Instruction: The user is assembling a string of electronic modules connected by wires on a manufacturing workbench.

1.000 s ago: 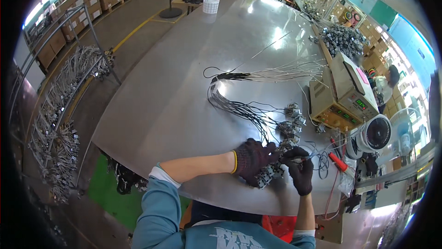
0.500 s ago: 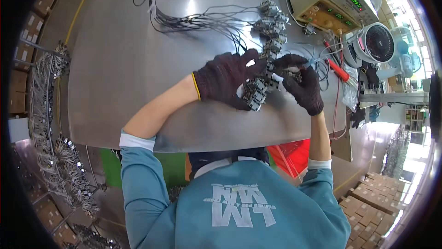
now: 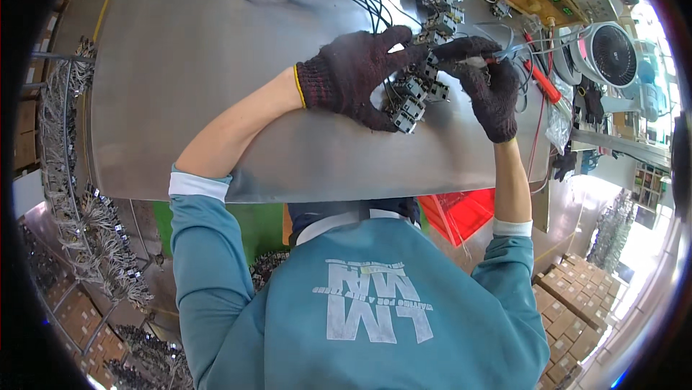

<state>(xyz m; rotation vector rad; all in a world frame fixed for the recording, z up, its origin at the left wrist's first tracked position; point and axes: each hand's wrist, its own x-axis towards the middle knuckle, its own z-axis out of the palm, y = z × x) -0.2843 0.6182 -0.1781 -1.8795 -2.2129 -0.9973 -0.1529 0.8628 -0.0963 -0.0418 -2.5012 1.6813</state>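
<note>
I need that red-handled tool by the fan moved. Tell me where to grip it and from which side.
Grip the red-handled tool around the middle of its red handle, coming from above. It lies flat and slanted on the metal table, so the handle's long sides are free for the fingers. Thin wires cross near its upper end and the right hand works just to its left, so the lower half looks safer.

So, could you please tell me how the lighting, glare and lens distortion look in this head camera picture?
In the head view, the fisheye lens bends the metal table edge and leaves a black rim; soft glare washes the tabletop and the window side at right is overexposed near the fan. The left hand and right hand, in dark gloves on the small switch parts, are reasonably sharp.
</note>
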